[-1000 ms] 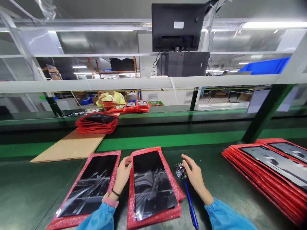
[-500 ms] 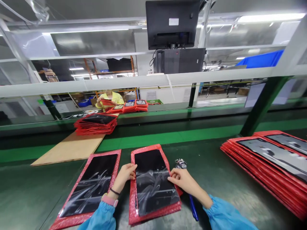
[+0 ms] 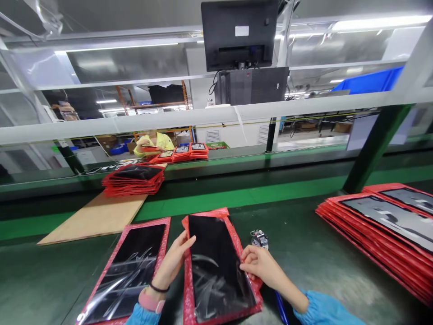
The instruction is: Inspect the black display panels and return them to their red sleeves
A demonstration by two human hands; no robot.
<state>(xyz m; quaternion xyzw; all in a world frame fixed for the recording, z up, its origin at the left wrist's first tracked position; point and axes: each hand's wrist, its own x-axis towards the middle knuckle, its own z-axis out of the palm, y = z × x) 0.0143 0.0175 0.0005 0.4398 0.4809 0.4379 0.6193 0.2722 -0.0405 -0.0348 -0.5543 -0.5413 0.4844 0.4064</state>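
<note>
My left hand (image 3: pixel 172 262) lies at the left edge of the middle panel (image 3: pixel 216 266), fingers nearly straight and open, their tips touching the edge of its red bag (image 3: pixel 188 289). It closes on nothing. My right hand (image 3: pixel 260 266) is at the right edge of the same panel, and its grip is pinched on that edge, thumb and fingers bent around it. The panel is dark and shiny, and it lies flat on the green worktop (image 3: pixel 304 253) between my two hands. Just left of my left hand is a second panel (image 3: pixel 130 266) in its own red bag. Just beyond my right hand stands a small metal thing (image 3: pixel 259 238), and a blue pen (image 3: pixel 280 307) shows under my right wrist. Well to the right of my right hand is a stack (image 3: pixel 382 230) of the same bagged panels.
</note>
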